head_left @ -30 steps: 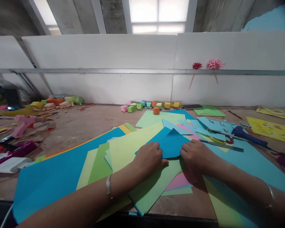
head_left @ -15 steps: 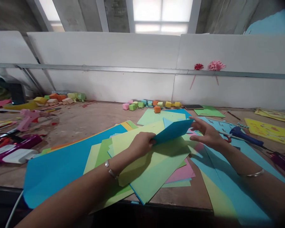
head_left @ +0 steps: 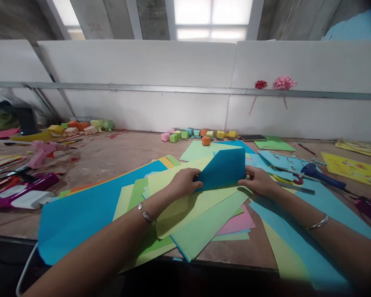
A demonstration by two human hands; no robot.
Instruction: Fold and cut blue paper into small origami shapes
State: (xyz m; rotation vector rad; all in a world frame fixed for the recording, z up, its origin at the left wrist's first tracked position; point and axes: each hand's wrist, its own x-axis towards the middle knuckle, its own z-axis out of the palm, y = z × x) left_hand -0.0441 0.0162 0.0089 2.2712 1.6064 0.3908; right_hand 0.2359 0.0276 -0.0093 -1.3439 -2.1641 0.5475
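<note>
Workbench of bare brown board (head_left: 126,154), littered with coloured paper; entries run from the near edge to the back.

- Large blue sheet (head_left: 86,214), flat, overhanging the near edge.
- Light green sheets (head_left: 200,222), overlapped, with a pink sheet (head_left: 239,222) under their right side.
- Left hand (head_left: 185,182): fingers closed in a pinch on the lower left corner of the folded blue sheet (head_left: 225,168).
- Right hand (head_left: 256,181): closed the same way on its lower right corner.
- Folded blue sheet: between the two hands, lower edge on the green sheets, upper part tilted up and away.
- Progress, judged: the sheet looks doubled over at least once and is flat, not yet a closed shape; further creasing appears left.
- Blue glue gun (head_left: 320,175), just right of the right hand, on pale blue paper.
- Pink glue gun (head_left: 42,149), well off to the left.
- Row of small paper cubes (head_left: 198,134), finished, along the white partition (head_left: 142,105).
- Paper flowers (head_left: 273,83), on the partition rail.
</note>
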